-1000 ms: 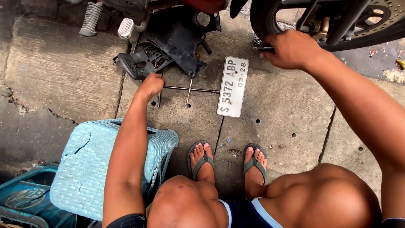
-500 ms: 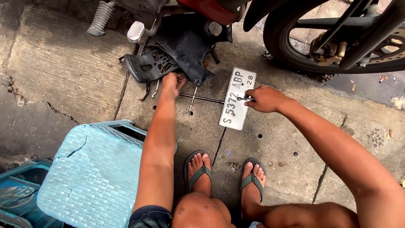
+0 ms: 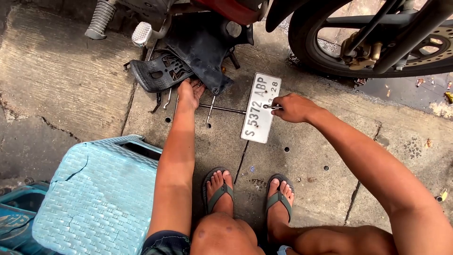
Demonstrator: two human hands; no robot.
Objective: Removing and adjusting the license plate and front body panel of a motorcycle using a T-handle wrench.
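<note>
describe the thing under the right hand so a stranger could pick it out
Start at the motorcycle wheel at top right, then drop to the concrete pavement below it. The white rectangular number plate lies flat there, the right hand resting on its edge. It is the only pale flat panel among dark parts and slim tools.

Two hands were counted, the left hand (image 3: 189,93) and the right hand (image 3: 291,107). One white number plate (image 3: 261,107), one black plastic cover (image 3: 200,47), one motorcycle wheel (image 3: 373,40), one pale blue stool (image 3: 96,193) and two sandalled feet (image 3: 221,186) were seen.
</note>
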